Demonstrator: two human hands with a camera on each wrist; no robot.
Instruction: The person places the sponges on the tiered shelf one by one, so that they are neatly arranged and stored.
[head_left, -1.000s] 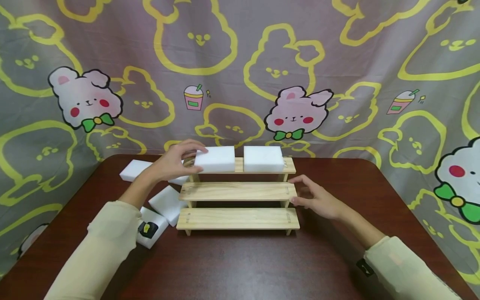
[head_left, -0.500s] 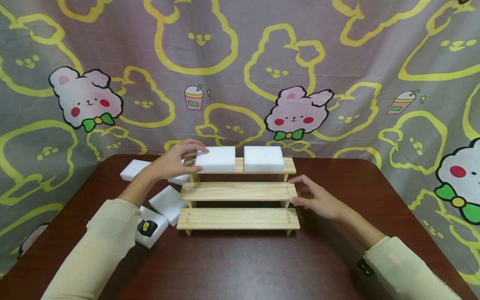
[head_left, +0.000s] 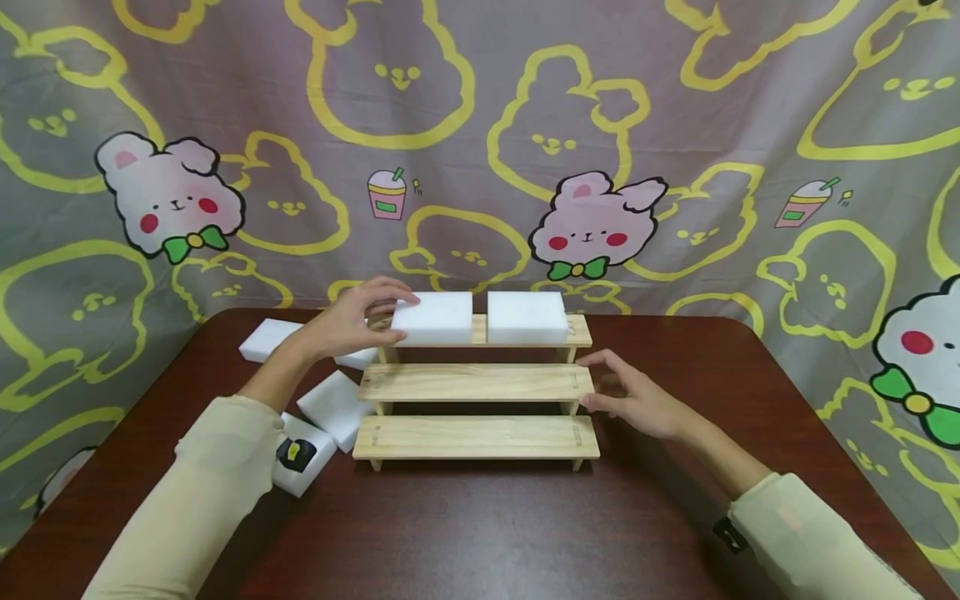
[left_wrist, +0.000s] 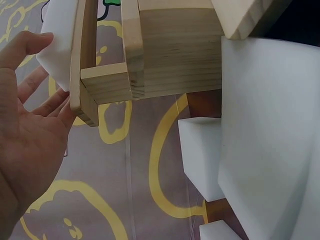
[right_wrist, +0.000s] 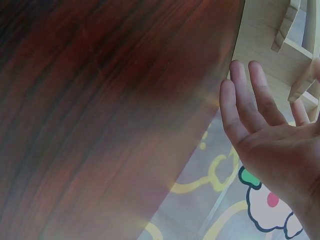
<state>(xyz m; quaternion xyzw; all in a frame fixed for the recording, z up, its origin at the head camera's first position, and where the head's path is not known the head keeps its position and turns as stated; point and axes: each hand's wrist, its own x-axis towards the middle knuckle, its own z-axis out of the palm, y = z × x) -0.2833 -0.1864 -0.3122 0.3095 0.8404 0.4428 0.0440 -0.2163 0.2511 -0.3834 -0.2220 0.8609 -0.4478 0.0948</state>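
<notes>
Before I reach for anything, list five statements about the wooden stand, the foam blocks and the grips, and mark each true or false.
1. The left grip touches the left-hand foam block on the top shelf. True.
2. That block touches its neighbour on the shelf. False: a gap separates it from the right-hand foam block.
3. The right grip is at the right end of the middle shelf. True.
4. The wooden stand has four shelves. False: it has three.
5. Loose foam blocks lie on the table left of the stand. True.
</notes>
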